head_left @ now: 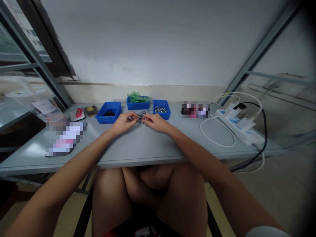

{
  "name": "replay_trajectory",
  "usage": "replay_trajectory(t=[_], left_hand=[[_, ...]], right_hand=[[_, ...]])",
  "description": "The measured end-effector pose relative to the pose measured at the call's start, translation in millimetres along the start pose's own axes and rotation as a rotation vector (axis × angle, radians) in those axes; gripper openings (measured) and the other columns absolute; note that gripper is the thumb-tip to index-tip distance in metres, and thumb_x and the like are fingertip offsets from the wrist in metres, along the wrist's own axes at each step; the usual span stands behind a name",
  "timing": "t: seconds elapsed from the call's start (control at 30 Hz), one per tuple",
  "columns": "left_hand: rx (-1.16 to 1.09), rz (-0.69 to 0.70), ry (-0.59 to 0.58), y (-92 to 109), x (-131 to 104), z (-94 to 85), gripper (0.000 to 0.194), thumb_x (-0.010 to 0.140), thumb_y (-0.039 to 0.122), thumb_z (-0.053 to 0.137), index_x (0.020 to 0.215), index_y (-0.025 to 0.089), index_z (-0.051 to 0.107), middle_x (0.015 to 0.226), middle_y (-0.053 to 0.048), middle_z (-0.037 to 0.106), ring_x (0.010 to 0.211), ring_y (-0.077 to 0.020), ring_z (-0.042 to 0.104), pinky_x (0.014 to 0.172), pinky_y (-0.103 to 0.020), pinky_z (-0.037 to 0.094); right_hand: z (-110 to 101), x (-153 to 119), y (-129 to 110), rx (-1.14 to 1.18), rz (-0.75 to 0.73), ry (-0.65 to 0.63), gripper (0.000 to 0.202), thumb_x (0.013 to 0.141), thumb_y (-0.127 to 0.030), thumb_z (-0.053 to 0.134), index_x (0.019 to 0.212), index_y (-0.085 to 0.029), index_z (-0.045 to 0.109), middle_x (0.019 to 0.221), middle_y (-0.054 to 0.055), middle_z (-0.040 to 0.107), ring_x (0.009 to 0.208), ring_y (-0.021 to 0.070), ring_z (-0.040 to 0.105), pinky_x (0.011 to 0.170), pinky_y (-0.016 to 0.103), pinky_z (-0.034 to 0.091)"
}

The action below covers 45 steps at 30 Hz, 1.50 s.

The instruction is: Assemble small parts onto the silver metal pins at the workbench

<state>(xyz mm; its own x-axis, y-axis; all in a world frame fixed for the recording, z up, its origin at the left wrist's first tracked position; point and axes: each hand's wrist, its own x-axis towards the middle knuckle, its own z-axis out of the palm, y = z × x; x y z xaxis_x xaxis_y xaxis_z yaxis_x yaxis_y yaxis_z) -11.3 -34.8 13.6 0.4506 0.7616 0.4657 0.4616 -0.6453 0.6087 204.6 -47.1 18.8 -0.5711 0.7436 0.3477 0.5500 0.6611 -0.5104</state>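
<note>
Near the middle of the grey table, a small pile of metal screw-like pieces (141, 116) lies between my two hands. My left hand (125, 121) is at the pile's left side, its fingers curled together. From the right, my right hand (156, 122) touches the pile with thumb and fingertips pinched, a tiny dark piece at the tips. What my left fingers hold is too small to make out. Behind them stand a blue bin (161, 115) of metal pieces, a blue bin (138, 106) with green plastic bags, and a blue bin (100, 118) of dark small parts.
A white power strip (240, 128) with plugs and looping cables lies at the right. Blurred-out items (195, 109) sit at the back right. At the left are a pixelated flat object (66, 140), a red item (78, 112) on a small tray and a clear container (46, 110).
</note>
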Motion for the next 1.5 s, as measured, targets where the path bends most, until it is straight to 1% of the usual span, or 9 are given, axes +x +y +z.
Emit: replay_trajectory(t=[0.13,0.27,0.5,0.63,0.73,0.93,1.07,1.27,1.5], left_hand=[[0.035,0.053,-0.076,-2,0,1.0,0.025,0.085,0.038,0.056,0.092,0.015,0.066,0.088,-0.006,0.069,0.075,-0.0144,0.062,0.07,-0.027,0.05],[0.066,0.098,-0.077,-4,0,0.5,0.026,0.087,0.039,0.055,0.092,0.016,0.067,0.089,-0.006,0.07,0.077,-0.0148,0.062,0.07,-0.027,0.049],[0.069,0.125,-0.084,-6,1,0.9,0.029,0.087,0.04,0.055,0.093,0.016,0.069,0.089,-0.006,0.07,0.077,-0.0154,0.062,0.07,-0.027,0.049],[0.065,0.126,-0.094,-7,1,1.7,0.029,0.088,0.041,0.055,0.093,0.016,0.069,0.09,-0.007,0.071,0.077,-0.0154,0.062,0.071,-0.027,0.049],[0.066,0.107,-0.092,-6,1,0.4,0.03,0.088,0.041,0.054,0.094,0.016,0.069,0.092,-0.007,0.071,0.077,-0.0156,0.062,0.071,-0.027,0.049],[0.107,0.066,-0.057,-5,1,-8.5,0.031,0.087,0.041,0.053,0.091,0.016,0.071,0.089,-0.007,0.072,0.073,-0.0158,0.062,0.068,-0.028,0.049],[0.098,0.073,-0.079,-6,1,-10.1,0.028,0.086,0.039,0.054,0.091,0.016,0.07,0.087,-0.006,0.072,0.072,-0.0151,0.062,0.067,-0.027,0.049],[0.11,0.068,-0.104,-10,1,-8.9,0.023,0.084,0.032,0.055,0.092,0.016,0.069,0.084,-0.005,0.071,0.071,-0.0142,0.062,0.065,-0.025,0.048],[0.12,0.076,-0.031,-10,2,-9.8,0.027,0.085,0.037,0.053,0.087,0.015,0.068,0.087,-0.007,0.07,0.069,-0.0141,0.06,0.065,-0.026,0.048]], right_hand=[[0,0,-1,0.007,0.014,0.004,0.023,0.094,-0.036,0.046,0.101,-0.019,0.06,0.074,0.0,0.063,0.065,0.0119,0.054,0.064,0.025,0.038],[0,0,-1,0.001,0.021,-0.007,0.021,0.094,-0.034,0.047,0.099,-0.019,0.06,0.071,-0.001,0.062,0.064,0.0117,0.054,0.065,0.025,0.038],[2,0,0,-0.008,-0.015,-0.013,0.02,0.094,-0.032,0.047,0.095,-0.018,0.061,0.069,-0.001,0.061,0.064,0.0106,0.053,0.064,0.023,0.037],[2,0,0,-0.027,-0.012,-0.009,0.021,0.094,-0.03,0.046,0.1,-0.018,0.062,0.072,-0.001,0.062,0.065,0.0108,0.053,0.065,0.023,0.036],[0,0,0,-0.056,-0.021,-0.006,0.02,0.093,-0.028,0.045,0.098,-0.018,0.062,0.075,0.0,0.063,0.066,0.011,0.053,0.066,0.024,0.036],[-7,0,2,-0.058,0.024,0.045,0.024,0.095,-0.032,0.042,0.099,-0.018,0.061,0.076,0.001,0.064,0.067,0.0122,0.055,0.067,0.024,0.037],[-7,1,5,-0.072,0.063,0.068,0.025,0.095,-0.034,0.042,0.1,-0.019,0.061,0.074,0.001,0.064,0.065,0.0122,0.055,0.066,0.024,0.037],[-8,2,5,-0.048,0.041,0.088,0.024,0.095,-0.035,0.043,0.098,-0.019,0.061,0.072,0.0,0.064,0.065,0.0117,0.055,0.066,0.024,0.037],[-7,1,6,-0.089,0.035,0.031,0.022,0.093,-0.032,0.046,0.096,-0.018,0.063,0.072,0.0,0.062,0.063,0.0115,0.053,0.064,0.023,0.035]])
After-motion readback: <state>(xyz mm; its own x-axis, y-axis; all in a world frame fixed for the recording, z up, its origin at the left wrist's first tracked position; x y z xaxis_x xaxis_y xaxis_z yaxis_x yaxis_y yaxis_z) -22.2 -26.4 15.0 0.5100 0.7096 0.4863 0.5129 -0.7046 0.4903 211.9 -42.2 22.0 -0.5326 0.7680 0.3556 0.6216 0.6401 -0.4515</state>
